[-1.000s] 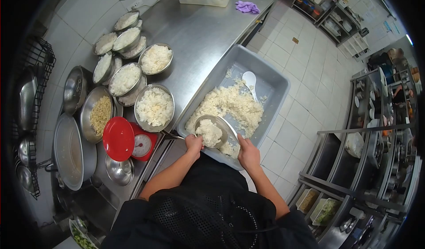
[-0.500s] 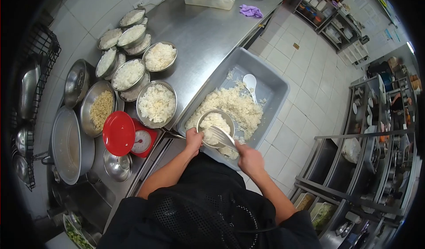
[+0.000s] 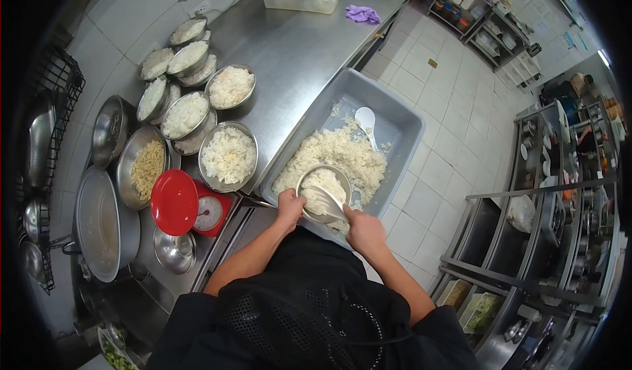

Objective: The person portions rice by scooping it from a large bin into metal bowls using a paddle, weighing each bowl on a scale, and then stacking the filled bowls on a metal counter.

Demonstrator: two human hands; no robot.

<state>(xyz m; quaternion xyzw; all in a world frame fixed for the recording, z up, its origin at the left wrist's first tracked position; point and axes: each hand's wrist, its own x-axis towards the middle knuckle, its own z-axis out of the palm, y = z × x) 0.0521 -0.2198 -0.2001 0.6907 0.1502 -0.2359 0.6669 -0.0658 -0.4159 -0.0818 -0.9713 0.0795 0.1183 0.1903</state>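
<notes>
My left hand (image 3: 289,208) grips the rim of a metal bowl (image 3: 316,217) with rice in it, held tilted over the near end of a grey tub (image 3: 401,116). In my right hand (image 3: 366,230) is a pale slotted spoon (image 3: 334,205), its head inside the bowl against the rice. Loose cooked rice (image 3: 339,153) covers much of the tub's floor, around and beyond the bowl. A white rice paddle (image 3: 367,125) rests at the far part of this rice.
Several rice-filled metal bowls (image 3: 228,154) stand stacked on the steel counter (image 3: 289,54) at the left. Nearer are a red scale (image 3: 209,212), a bowl of brown grain-like food (image 3: 149,168) and a large pot (image 3: 108,232). A purple cloth (image 3: 363,14) lies farther back. Shelving (image 3: 526,232) lines the right.
My right hand has moved slightly left and the spoon sits deeper in the bowl, against the rice. The bowl has shifted a little right. My left hand keeps its grip.
</notes>
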